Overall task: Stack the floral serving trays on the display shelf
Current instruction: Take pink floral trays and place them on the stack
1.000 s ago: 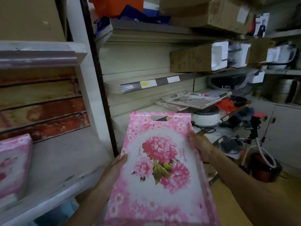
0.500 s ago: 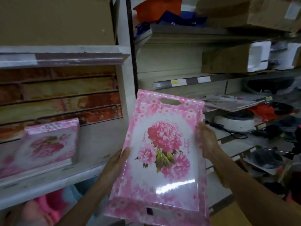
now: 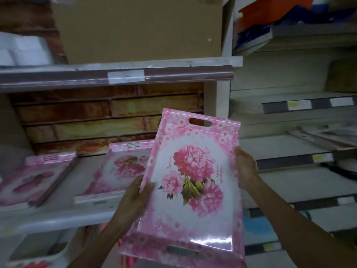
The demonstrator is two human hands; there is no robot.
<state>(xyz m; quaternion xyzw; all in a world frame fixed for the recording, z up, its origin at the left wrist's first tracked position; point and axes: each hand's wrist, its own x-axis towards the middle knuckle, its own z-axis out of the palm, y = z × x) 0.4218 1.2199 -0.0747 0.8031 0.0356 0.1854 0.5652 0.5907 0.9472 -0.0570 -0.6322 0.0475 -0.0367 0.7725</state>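
Note:
A pink floral serving tray [image 3: 193, 182], printed with big pink peonies and pierced by a handle slot at its far end, is tilted up in front of me. My left hand [image 3: 135, 198] grips its left edge and my right hand [image 3: 245, 169] grips its right edge. On the white display shelf [image 3: 63, 213] behind it lie two more floral tray stacks: one [image 3: 119, 171] just left of the held tray, partly hidden by it, and another [image 3: 32, 180] at the far left.
A shelf board with a price strip [image 3: 125, 76] hangs above the trays, carrying a large cardboard box [image 3: 139, 28]. A brick-patterned back panel [image 3: 96, 117] closes the bay. A white upright [image 3: 222, 105] separates it from the shelves [image 3: 293, 163] on the right.
My view has swung left, bringing the display shelf and a second tray stack into sight. The held tray has moved up and left toward the shelf, both hands still on its edges.

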